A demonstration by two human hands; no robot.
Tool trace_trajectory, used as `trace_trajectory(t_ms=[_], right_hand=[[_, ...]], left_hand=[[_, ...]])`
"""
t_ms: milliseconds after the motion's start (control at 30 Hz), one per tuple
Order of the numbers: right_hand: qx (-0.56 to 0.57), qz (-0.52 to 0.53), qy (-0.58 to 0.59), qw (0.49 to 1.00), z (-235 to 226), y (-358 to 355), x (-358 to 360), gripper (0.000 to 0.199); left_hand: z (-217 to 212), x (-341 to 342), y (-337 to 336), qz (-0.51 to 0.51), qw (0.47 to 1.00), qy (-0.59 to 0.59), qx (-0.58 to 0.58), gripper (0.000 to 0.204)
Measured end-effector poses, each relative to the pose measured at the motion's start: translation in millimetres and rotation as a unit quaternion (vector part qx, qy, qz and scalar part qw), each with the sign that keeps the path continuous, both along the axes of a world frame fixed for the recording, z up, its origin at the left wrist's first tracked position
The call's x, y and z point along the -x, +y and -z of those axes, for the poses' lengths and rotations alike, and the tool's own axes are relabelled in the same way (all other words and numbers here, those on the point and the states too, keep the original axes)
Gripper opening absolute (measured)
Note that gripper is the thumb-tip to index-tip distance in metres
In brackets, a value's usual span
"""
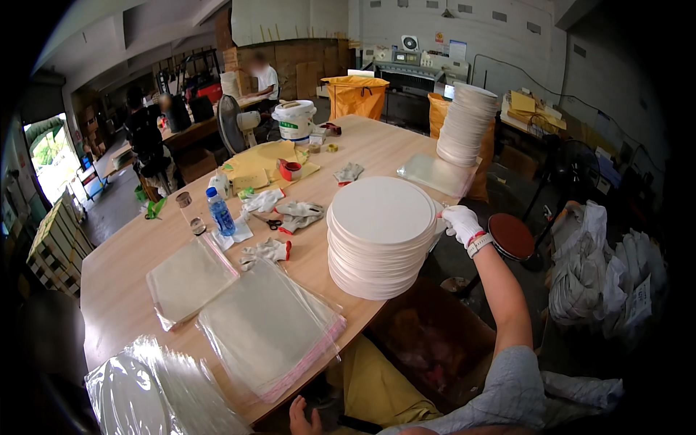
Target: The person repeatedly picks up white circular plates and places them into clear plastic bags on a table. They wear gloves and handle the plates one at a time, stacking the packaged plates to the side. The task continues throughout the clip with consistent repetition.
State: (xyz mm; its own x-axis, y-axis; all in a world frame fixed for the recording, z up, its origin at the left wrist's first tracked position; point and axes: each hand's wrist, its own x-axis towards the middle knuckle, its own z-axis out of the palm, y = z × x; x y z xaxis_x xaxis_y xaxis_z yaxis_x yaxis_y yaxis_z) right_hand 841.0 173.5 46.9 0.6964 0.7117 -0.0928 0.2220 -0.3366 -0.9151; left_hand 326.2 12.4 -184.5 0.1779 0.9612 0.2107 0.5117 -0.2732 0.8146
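Observation:
A tall stack of white round discs [380, 239] stands at the table's near right edge. My right hand [462, 225], in a white glove with a watch at the wrist, is at the stack's right side. Its fingers are curled in by the discs' edge; what they hold, if anything, is hidden. Low in the view is my left hand [304, 417], bare, partly cut off, its fingers apart with nothing in them. Left of the stack lies a pile of clear plastic bags [268, 326], with a second bag pile [192, 281] beyond it. Wrapped discs [130, 395] fill the table's near left corner.
Loose gloves [299, 215], scissors [272, 222], a blue-capped bottle [220, 212], a tape dispenser [289, 170] and a white bucket [293, 119] stand about the wooden table [362, 141]. Another disc stack [467, 125] rises at the far right. A stool [510, 236] is right of my arm.

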Motion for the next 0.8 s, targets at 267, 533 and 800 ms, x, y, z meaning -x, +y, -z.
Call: trace_trajectory(t_ms=[267, 533, 800], right_hand=[[-0.101, -0.024, 0.220, 0.970, 12, 11, -15, 0.011], [-0.135, -0.046, 0.268, 0.953, -21, 33, 14, 0.013], [-0.126, -0.130, 0.140, 0.973, -20, 51, -7, 0.021]], left_hand=[[83, -2, -17, -0.076, 0.961, -0.243, 0.105, 0.040], [68, 0, -30, -0.095, 0.929, -0.313, 0.172, 0.041], [23, -2, -37, -0.044, 0.981, -0.176, 0.070, 0.040]])
